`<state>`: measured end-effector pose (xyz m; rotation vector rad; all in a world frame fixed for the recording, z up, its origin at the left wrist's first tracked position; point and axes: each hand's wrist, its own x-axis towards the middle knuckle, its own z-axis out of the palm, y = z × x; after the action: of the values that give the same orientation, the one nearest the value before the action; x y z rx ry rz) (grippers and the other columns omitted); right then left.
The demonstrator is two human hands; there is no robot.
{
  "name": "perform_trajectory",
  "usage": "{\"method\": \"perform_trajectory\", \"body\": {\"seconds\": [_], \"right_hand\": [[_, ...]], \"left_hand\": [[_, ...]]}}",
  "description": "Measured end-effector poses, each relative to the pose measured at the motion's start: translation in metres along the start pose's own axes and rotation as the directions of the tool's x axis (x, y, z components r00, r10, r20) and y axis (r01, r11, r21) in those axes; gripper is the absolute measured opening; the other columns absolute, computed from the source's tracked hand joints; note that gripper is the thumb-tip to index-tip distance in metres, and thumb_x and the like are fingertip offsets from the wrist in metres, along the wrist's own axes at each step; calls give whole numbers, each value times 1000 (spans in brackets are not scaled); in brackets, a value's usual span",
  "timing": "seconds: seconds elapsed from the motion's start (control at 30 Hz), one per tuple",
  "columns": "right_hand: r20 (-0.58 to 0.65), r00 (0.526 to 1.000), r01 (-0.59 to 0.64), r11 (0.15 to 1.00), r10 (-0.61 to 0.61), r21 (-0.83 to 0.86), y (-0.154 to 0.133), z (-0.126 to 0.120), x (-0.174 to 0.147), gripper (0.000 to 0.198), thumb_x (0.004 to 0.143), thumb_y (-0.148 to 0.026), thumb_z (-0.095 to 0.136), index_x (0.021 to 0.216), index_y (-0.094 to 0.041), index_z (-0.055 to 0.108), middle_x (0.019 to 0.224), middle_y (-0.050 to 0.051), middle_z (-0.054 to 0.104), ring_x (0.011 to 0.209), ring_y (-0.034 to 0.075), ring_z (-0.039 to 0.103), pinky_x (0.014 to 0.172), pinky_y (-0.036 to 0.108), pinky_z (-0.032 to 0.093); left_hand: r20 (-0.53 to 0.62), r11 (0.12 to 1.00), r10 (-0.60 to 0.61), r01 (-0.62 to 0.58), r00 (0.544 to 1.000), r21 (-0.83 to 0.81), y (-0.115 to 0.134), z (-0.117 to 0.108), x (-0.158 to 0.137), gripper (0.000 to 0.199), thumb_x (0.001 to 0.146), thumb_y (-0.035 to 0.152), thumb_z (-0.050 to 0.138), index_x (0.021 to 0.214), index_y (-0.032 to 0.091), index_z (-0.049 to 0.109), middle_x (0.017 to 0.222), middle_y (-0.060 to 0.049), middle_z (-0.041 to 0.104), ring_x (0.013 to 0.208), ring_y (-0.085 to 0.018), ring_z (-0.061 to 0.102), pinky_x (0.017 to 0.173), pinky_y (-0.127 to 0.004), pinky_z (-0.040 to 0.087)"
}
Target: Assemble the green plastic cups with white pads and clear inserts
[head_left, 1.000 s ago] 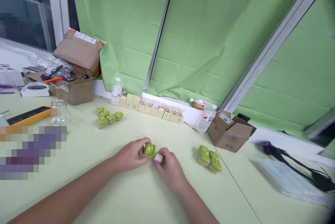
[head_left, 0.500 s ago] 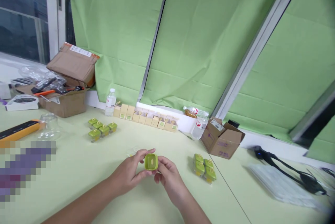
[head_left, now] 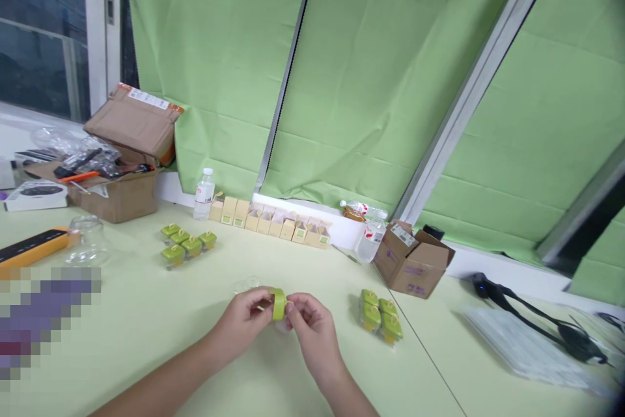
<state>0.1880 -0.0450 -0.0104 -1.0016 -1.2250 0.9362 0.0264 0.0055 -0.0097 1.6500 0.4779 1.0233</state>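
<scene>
**Green lid (head_left: 278,304) held on edge**

The lid is gripped by the left hand (head_left: 245,317); its pale loop (head_left: 289,303) is pinched by the right hand (head_left: 314,329). Left of the lid, five green-topped containers (head_left: 192,246) are grouped; right of it, four (head_left: 371,317) are clustered. Beyond it, small cartons (head_left: 264,224) are lined up.

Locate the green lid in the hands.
In the head view, the green lid is low, just left of centre, in the left hand with the right hand at its right side, well left of the four green-lidded containers.
</scene>
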Motion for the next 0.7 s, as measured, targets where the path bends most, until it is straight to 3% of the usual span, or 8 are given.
{"method": "perform_trajectory", "body": {"seconds": [0.2, 0.47, 0.57, 0.7], "right_hand": [[17, 1000, 18, 993, -17, -117, 1, -1, -3, 27, 82, -42, 71, 85, -16, 74, 68, 3, 65, 64, 13, 54, 63, 26, 45], [40, 994, -99, 984, 106, -146, -2, -1, -4, 33, 74, -49, 76, 80, -16, 79, 59, 2, 62, 57, 13, 51, 57, 26, 43], [47, 995, -83, 978, 94, -193, -2, 0, -5, 33, 76, -49, 74, 86, -18, 80, 64, 3, 65, 59, 15, 53, 59, 28, 45], [96, 994, -20, 961, 48, -275, -3, -2, -8, 37, 88, -48, 61, 106, -19, 76, 75, 6, 69, 67, 18, 60, 64, 31, 49]], "left_hand": [[-25, 994, -92, 90, 995, -63, -11, -6, -1, 30, 80, 39, 73, 96, 14, 74, 94, -9, 74, 86, -22, 67, 81, -33, 53], [99, 982, -130, 142, 987, -128, -11, -11, -2, 28, 77, 36, 76, 95, 15, 75, 89, -7, 75, 83, -22, 69, 83, -36, 54], [117, 980, -134, 149, 984, -135, -10, -13, -1, 26, 76, 33, 77, 93, 15, 75, 90, -7, 75, 83, -22, 69, 82, -35, 54], [97, 982, -129, 141, 987, -130, -10, -15, 0, 21, 78, 33, 75, 86, 14, 72, 83, -6, 74, 80, -20, 67, 79, -32, 52]]}}
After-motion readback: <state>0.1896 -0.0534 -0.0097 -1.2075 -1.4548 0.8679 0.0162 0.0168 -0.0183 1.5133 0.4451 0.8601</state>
